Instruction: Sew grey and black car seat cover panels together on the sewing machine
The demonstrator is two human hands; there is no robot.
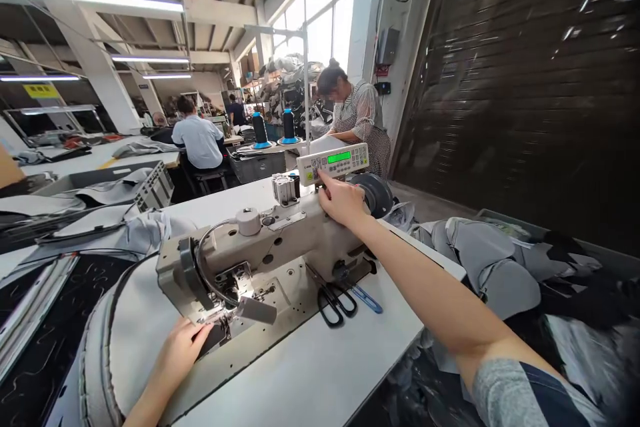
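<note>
At the center of the frame, a person's right hand point(345, 203) reaches over an industrial sewing machine point(285, 240) to its control panel point(333, 163), index finger extended to the keys left of the lit green display, the other fingers curled, the thumb apart below. At the lower left, the left hand point(177, 353) sits beside the lamp-lit needle area, its fingers just next to the presser foot point(226, 328); whether they pinch anything cannot be told. Black-handled scissors point(336, 307) and a blue tool point(367, 299) lie side by side on the white tabletop point(300, 380), right of the machine's bed and well below the right hand's fingers. Beyond the panel, upper center, stand two black thread cones point(260, 130); a co-worker point(360, 110) in a checked apron bends over at upper right of center.
</note>
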